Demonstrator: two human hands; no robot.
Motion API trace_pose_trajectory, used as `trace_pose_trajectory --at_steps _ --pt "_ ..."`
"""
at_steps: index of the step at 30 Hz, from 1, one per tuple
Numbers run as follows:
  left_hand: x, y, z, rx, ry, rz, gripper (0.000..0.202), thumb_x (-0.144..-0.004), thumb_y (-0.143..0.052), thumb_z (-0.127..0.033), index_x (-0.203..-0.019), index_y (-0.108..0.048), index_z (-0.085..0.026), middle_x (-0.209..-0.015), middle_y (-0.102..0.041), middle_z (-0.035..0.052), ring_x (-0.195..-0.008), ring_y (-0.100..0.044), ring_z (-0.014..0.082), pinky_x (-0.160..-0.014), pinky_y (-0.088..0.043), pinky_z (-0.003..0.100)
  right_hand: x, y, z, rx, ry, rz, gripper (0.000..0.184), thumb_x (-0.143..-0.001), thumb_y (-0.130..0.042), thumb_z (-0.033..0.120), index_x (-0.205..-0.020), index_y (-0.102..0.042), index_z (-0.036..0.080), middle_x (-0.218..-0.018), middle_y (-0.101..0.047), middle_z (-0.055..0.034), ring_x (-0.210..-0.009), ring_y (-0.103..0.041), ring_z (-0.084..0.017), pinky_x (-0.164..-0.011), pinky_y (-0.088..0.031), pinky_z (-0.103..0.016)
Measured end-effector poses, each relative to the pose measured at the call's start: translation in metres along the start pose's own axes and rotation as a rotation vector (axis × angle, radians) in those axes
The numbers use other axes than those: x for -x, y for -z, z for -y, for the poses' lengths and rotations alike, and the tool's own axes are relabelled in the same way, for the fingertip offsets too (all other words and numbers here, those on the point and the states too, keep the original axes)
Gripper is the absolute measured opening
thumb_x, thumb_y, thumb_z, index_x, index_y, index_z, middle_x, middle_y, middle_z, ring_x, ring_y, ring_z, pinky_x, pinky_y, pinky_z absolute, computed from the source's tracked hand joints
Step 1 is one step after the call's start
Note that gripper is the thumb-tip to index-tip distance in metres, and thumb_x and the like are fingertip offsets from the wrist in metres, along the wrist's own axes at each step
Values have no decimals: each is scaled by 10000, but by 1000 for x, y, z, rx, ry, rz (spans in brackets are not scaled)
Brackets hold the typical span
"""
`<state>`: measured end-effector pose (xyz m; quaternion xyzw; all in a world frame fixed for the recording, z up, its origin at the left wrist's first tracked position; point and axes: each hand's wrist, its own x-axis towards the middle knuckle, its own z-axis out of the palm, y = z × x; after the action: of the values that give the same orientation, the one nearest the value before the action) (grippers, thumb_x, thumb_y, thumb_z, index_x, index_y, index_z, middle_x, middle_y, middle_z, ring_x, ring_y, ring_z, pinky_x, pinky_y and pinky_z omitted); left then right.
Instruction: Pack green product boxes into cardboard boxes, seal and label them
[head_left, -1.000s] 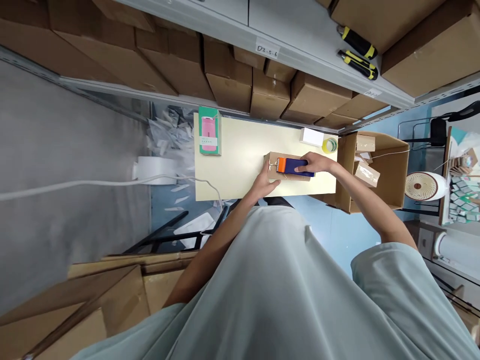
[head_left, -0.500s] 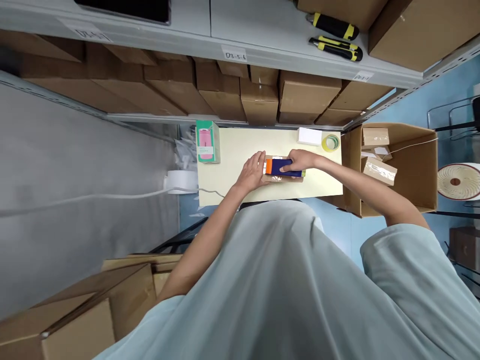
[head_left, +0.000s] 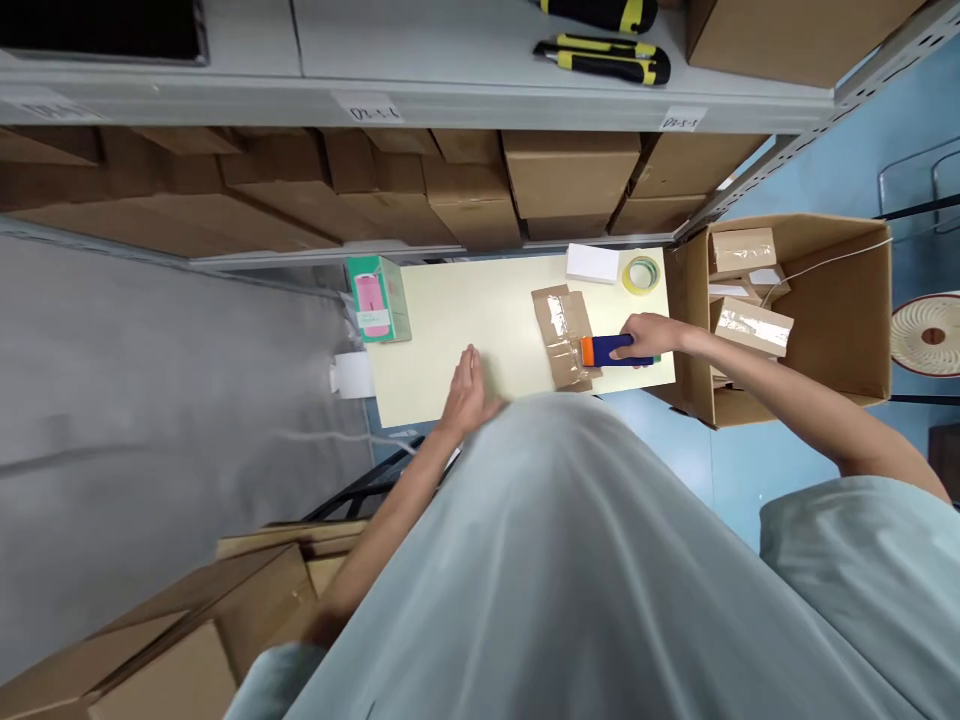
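Note:
My right hand [head_left: 651, 335] grips a dark blue box [head_left: 619, 350] with an orange end, near the right part of the pale yellow tabletop [head_left: 480, 300]. The box's orange end lies over the lower right edge of a small brown cardboard piece [head_left: 559, 325]. Strips of shiny clear tape cross this cardboard, which looks flattened. My left hand [head_left: 468, 395] is at the table's front edge, left of the cardboard and apart from it. Its fingers are stretched out, and nothing is in them.
A green box with a pink picture [head_left: 379, 300] stands at the table's left end. A white box [head_left: 592, 263] and a tape roll [head_left: 641, 275] lie at the back right. Right of the table, a large carton [head_left: 832, 330] holds several small boxes. Utility knives [head_left: 611, 62] lie on the shelf above.
My right hand has moved right with the blue box. My left hand has let go of the cardboard and drawn back left. The cardboard now lies turned and more exposed; the view has shifted.

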<state>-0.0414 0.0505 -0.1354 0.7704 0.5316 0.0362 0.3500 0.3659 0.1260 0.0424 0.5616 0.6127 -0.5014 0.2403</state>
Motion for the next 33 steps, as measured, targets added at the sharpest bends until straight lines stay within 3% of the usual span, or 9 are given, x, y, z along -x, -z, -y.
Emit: trace_pose_trajectory --at_steps 2,5,7,10,13,16,19,25,33 --pt "-10 -2 -31 97 -66 -63 1155 -958 -694 -519 -1806 -64 -52 -1877 -179 335 -1781 -163 463 -1426 -234 678 1 -2 -12 -73 43 8 491 -941 -812 627 -748 -777 177 -748 -815 -79 -627 -723 -193 -665 -519 -316" --pt "-35 -7 -87 223 -139 -38 1074 -1002 -666 -556 -1822 -113 -138 -1899 -213 247 -1782 -211 402 -1455 -227 596 -3 -4 -18 -112 82 25 453 -950 -794 597 -765 -772 185 -754 -817 -64 -622 -708 -179 -651 -499 -306" --pt "-47 -13 -116 279 -96 -6 1196 -952 -746 -608 -1823 -80 -129 -1909 -158 257 -1791 -158 420 -1459 -212 602 -6 -4 -23 -94 80 26 421 -963 -775 559 -761 -769 190 -757 -817 -55 -623 -697 -171 -651 -482 -302" --pt "-51 -29 -142 360 88 30 1484 -791 -901 -712 -1819 -6 -125 -1917 23 281 -1795 -25 469 -1444 -231 640 -7 -3 -34 -11 61 -15 396 -974 -742 521 -750 -771 195 -726 -795 -41 -620 -668 -169 -645 -446 -306" --pt "-51 -47 -153 468 278 55 1687 -631 -1015 -726 -1818 42 -161 -1912 76 286 -1790 -50 491 -1412 -331 626 -6 -3 -44 22 66 -52 381 -971 -729 527 -785 -795 201 -693 -768 -30 -632 -659 -180 -649 -420 -315" --pt "-55 -60 -159 516 351 44 1730 -610 -1044 -693 -1816 87 -184 -1912 11 287 -1784 -135 469 -1390 -381 599 -4 -4 -49 8 75 -78 366 -972 -728 529 -826 -799 201 -708 -769 -27 -636 -648 -177 -657 -415 -312" --pt "-59 -68 -164 469 382 -17 1769 -606 -1047 -695 -1807 140 -169 -1909 18 298 -1790 -103 466 -1398 -353 606 -2 -7 -47 -15 85 -93 357 -991 -709 511 -836 -789 200 -742 -789 -28 -639 -647 -169 -668 -423 -303" --pt "-70 -90 -179 351 378 -194 1700 -727 -957 -777 -1788 169 -72 -1884 76 363 -1794 43 472 -1451 -146 642 -2 -14 -34 -43 97 -111 323 -1009 -685 478 -901 -812 202 -788 -820 -24 -686 -697 -177 -700 -451 -295" --pt "-69 -100 -173 312 381 -262 1540 -812 -962 -585 -1804 111 -97 -1875 -51 379 -1779 -63 527 -1417 -169 751 -3 -19 -19 -2 45 -117 343 -993 -704 502 -885 -801 191 -803 -829 -39 -692 -711 -187 -670 -455 -290"
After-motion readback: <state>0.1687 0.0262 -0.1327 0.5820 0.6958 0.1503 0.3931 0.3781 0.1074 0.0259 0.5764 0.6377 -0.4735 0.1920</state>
